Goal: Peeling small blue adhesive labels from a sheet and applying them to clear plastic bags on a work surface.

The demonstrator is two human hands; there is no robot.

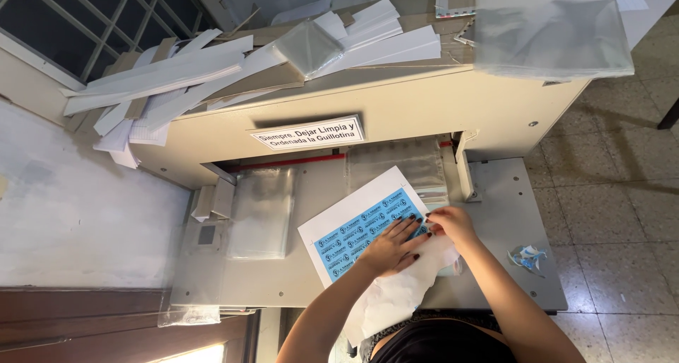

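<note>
Nearest the camera, a crumpled sheet of thin white paper (396, 299) hangs off the front edge of the guillotine's counter (509, 214), just under both forearms. Above it, the left hand (392, 246) lies flat on a sheet of blue labels (361, 228), fingers spread and pressing rather than closed on anything. The right hand (450, 223) sits just right of that sheet, at its corner, fingertips pinched together on what looks like the sheet's edge or a single label; the view is too small to say which.

The label sheet lies at a slant across the middle of the counter, its white margin toward the machine. Right of the sheet, near the counter's right edge, lies a small heap of blue and white label scraps (528, 257). Left of the sheet rests a stack of clear plastic sleeves (260, 211); behind the sheet another clear sleeve (407, 165) lies against the blade slot.

Farther back, beyond the sheet, the machine's top holds loose white paper strips (177, 73) and more clear film (552, 30).

As I judge it, a peeled label could tear or curl if the pinch pulls while the flat hand slips, and the hanging paper could slide to the floor.
</note>
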